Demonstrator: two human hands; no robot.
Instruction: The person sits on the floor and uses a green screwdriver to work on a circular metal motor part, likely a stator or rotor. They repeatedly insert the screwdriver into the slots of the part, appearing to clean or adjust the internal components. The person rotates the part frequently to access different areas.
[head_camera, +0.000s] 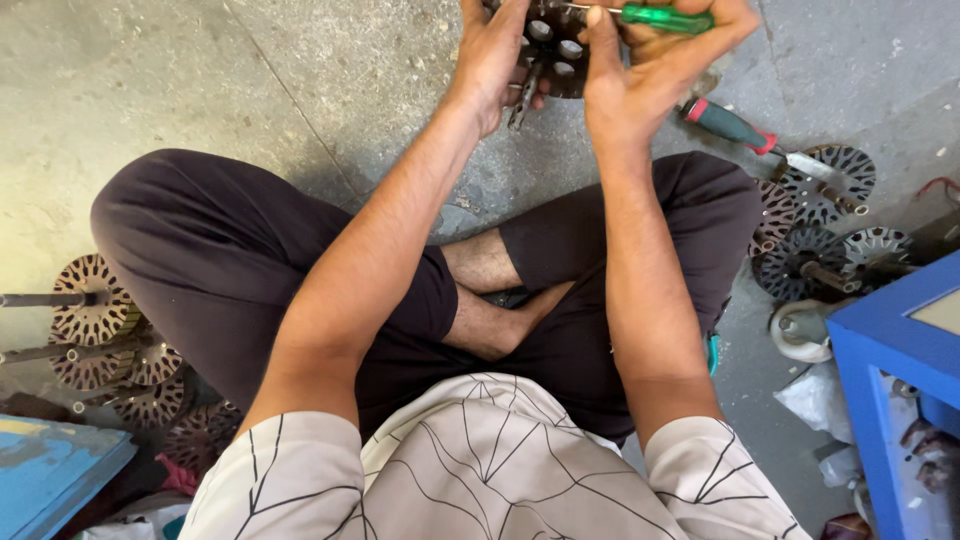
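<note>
Top centre of frame: left hand (492, 55) grips round metal disc (553, 50); right hand (650, 60) closed on green screwdriver (665, 18), tip at disc. Work underway; finished count unclear.

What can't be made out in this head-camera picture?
- Dark slotted metal disc: its top is cut off by the frame's upper edge.
- Left hand fingertips: cut off at that edge too.
- Green-handled screwdriver tip: hidden behind the right hand.
- Blue cabinet: cropped at the right edge.

Bright, even daylight, soft shadows under the legs, sharp focus, slight wide-angle stretching at the edges.
</note>
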